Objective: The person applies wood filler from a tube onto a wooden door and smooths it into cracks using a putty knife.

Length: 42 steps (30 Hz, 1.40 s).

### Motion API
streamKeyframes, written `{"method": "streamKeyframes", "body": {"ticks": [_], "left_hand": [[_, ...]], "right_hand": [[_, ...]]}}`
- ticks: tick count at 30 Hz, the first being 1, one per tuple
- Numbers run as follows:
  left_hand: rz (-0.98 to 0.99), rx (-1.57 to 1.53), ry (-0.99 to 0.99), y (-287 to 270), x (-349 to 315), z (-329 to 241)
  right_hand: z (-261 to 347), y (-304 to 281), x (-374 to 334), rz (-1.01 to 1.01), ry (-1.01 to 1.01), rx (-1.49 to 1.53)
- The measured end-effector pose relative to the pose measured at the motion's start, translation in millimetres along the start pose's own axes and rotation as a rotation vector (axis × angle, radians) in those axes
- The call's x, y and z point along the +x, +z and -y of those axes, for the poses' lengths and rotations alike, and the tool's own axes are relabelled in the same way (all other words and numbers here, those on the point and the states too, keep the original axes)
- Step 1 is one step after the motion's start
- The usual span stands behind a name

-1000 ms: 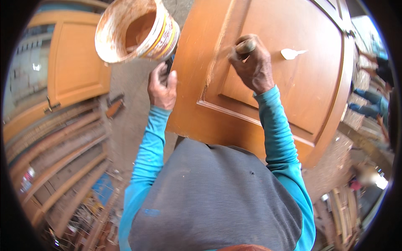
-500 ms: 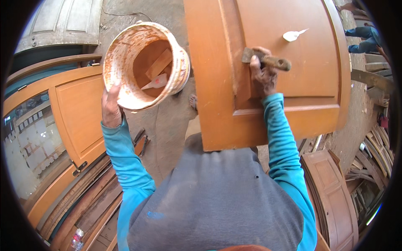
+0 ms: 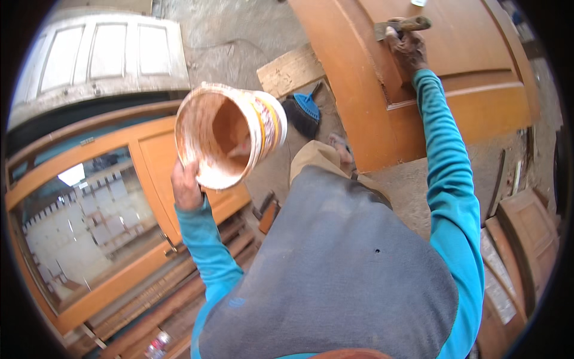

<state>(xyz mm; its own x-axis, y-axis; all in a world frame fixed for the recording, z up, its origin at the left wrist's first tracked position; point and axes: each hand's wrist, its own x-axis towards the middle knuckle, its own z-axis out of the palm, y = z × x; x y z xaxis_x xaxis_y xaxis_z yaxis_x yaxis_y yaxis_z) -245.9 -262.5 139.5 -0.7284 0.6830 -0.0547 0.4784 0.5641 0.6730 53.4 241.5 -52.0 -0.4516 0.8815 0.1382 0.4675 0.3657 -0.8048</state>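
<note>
My left hand (image 3: 187, 185) is closed on the rim of a white plastic bucket (image 3: 270, 122), held tilted with its mouth toward me. Brownish-red smears coat the bucket's inside, and a small pale object (image 3: 240, 148) lies in it, blurred. My right hand (image 3: 410, 54) grips a putty knife (image 3: 415, 24) by its worn wooden handle, with the blade pointing left. That hand is over the recessed panel of an orange-brown wooden door (image 3: 371, 122); whether the blade touches it I cannot tell. Part of a white object (image 3: 419, 2) shows on the door at the top edge.
A blue broom (image 3: 307, 106) and a light wooden plank (image 3: 291, 72) are on the floor between bucket and door. A glazed orange door (image 3: 155, 173) and a white panelled door (image 3: 101, 54) stand at left. Brown panels (image 3: 532, 230) lean at right.
My view has swung, so the door and right hand appear farther up and right. The bucket is turned more sideways, hiding the wooden strip seen inside it before. Both hands keep their hold.
</note>
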Motion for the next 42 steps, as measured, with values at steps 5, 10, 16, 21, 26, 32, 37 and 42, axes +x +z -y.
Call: {"method": "streamKeyframes", "body": {"ticks": [5,10,16,21,26,32,37,42], "left_hand": [[0.006,-0.326,-0.216,-31,-21,50],[0.101,-0.064,-0.219,-46,16,81],[0.087,-0.307,-0.164,-65,63,134],[0.091,-0.305,-0.034,-104,148,124],[0.124,-0.259,0.12,-122,257,87],[0.191,-0.484,0.319,-102,381,-15],[0.405,-0.361,0.536,-37,505,-105],[0.538,-0.327,0.602,24,625,-161]], "right_hand": [[27,5,-3,-0.147,0.012,0.004],[11,1,-3,-0.25,0.069,-0.103],[-29,-27,2,-0.515,0.242,-0.091],[-24,-14,12,-0.604,0.363,-0.14],[-10,-8,23,-0.662,0.385,-0.104],[-61,-13,39,-0.735,0.26,-0.207],[-124,-40,-31,-0.78,0.34,0.161],[-113,-14,-31,-0.791,0.41,-0.102]]}}
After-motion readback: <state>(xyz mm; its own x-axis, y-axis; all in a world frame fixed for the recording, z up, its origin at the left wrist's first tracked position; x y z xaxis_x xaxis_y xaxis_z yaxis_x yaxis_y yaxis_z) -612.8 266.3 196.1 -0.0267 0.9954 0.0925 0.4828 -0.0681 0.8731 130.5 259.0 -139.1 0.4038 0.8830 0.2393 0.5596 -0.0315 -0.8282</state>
